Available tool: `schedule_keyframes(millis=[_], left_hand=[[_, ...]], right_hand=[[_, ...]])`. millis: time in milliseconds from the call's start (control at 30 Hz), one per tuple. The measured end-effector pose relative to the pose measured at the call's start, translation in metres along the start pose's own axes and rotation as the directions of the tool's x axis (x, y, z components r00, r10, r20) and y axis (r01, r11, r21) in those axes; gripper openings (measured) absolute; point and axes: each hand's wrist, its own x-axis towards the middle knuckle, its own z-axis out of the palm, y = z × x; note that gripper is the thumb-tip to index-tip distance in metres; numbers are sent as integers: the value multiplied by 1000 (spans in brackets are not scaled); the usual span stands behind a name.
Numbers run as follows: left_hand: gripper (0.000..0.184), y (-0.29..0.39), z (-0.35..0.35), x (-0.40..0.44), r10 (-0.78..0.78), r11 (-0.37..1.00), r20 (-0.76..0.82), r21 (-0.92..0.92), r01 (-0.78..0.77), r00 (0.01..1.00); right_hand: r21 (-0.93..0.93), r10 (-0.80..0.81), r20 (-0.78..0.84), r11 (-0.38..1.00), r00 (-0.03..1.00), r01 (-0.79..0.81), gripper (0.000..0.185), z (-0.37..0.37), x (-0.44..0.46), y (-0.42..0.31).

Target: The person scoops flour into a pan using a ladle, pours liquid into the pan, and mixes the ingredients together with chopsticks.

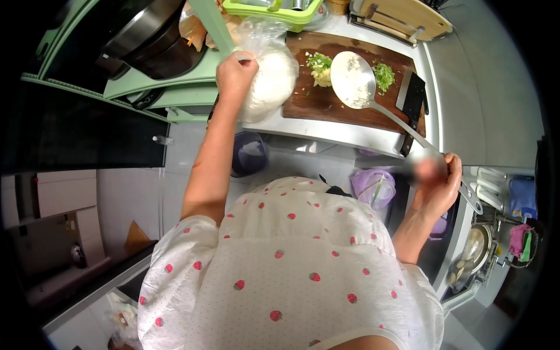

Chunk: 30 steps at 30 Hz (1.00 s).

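Note:
My left hand point(237, 73) is closed on the edge of a clear plastic bag point(271, 76) full of white powder, at the counter's left end. Closed round the long metal handle of a ladle point(353, 81) is my right hand point(440, 178), partly blurred. The ladle's wide bowl holds some white powder and is over the wooden cutting board point(315, 109). Chopped green and pale pieces point(320, 70) lie left of the bowl, and chopped greens point(384, 77) lie right of it. A black-handled cleaver point(411, 96) rests at the board's right side.
A green shelf point(186, 95) with a dark pot point(166, 55) stands at the left. Behind the board are a green basket point(300, 17) and upright boards point(402, 20). Below the counter are a dark bin point(249, 154) and a purple-lined bin point(373, 188). A sink area point(475, 251) is at the right.

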Motion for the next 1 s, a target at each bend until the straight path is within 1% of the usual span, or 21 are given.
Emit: schedule_keyframes(millis=[33, 100, 133, 167, 200, 233, 300, 367, 433, 500, 567, 600, 633, 667, 700, 733, 833, 900, 933, 967, 1000], left_hand=[[15, 2, -1, 0, 2, 1000, 7, -5, -2, 1000], [16, 3, -7, 1, -22, 998, 19, 67, 21, 1000], [19, 0, -6, 0, -13, 997, -3, 78, 14, 1000], [19, 0, -6, -2, 0, 998, 10, 67, -1, 1000], [22, 2, -6, -7, 19, 997, -107, -68, -26, 994], [25, 8, -7, -12, 19, 976, -216, -206, -65, 976], [25, 29, -18, -19, 37, 896, -339, -405, -181, 940], [18, 45, -28, -26, -42, 696, -280, -697, -173, 959], [13, 58, -33, -36, 74, 569, -147, -806, -163, 986], [13, 73, -32, -52, 197, 518, 18, -851, -88, 980], [12, 78, -22, -71, 303, 496, 183, -868, 9, 935], [11, 78, -16, -81, 280, 494, 324, -856, 153, 904], [11, 80, -10, -92, 263, 502, 461, -816, 288, 848], [10, 88, -10, -106, 259, 487, 564, -777, 399, 784], [10, 94, -10, -121, 241, 489, 663, -714, 502, 709], [9, 99, -9, -138, 250, 497, 737, -655, 570, 629], [11, 104, 0, -186, 384, 606, 865, -500, 618, 323], [12, 112, -4, -219, 451, 637, 878, -444, 630, 162], [12, 119, -11, -241, 446, 667, 889, -408, 624, 104], [11, 123, -18, -257, 439, 696, 897, -372, 614, 46], [11, 124, -23, -274, 472, 707, 882, -364, 606, -21]], right_hand=[[8, -5, 5, 1000, 1000, 5, 24, -1, 1, 0], [4, 3, -17, 1000, 1000, -3, 23, -2, 0, -1], [3, 12, -21, 1000, 1000, -12, 24, -2, 0, -1], [3, 16, -29, 1000, 999, -16, 24, -2, -1, -2], [12, 4, -28, 1000, 1000, -3, 25, -3, -1, -1], [53, -3, 22, 999, 1000, 2, 24, -6, -1, 0], [28, -13, -42, 1000, 999, 14, 23, -2, -6, -1], [39, -17, -125, 999, 992, 22, 24, 4, -16, 1], [80, 3, -117, 997, 993, 6, 25, 2, -29, 6], [42, -33, -186, 998, 982, 42, 26, 7, -52, 9], [40, -38, -312, 998, 949, 53, 23, 18, -82, 8], [63, -36, -372, 996, 928, 64, 23, 20, -98, 11], [88, -35, -428, 993, 903, 81, 23, 20, -113, 15], [104, -25, -483, 991, 875, 86, 22, 20, -132, 10], [128, -1, -528, 989, 849, 81, 22, 19, -149, 7], [118, -16, -584, 987, 812, 104, 21, 16, -169, 3], [62, -77, -721, 983, 688, 174, 21, 9, -230, -11], [14, -129, -802, 972, 584, 234, 19, 11, -269, -19], [-18, -151, -858, 964, 492, 265, 19, 9, -293, -22], [-37, -163, -876, 961, 454, 273, 18, 10, -312, -23], [-56, -175, -892, 958, 416, 283, 18, 12, -333, -24]])
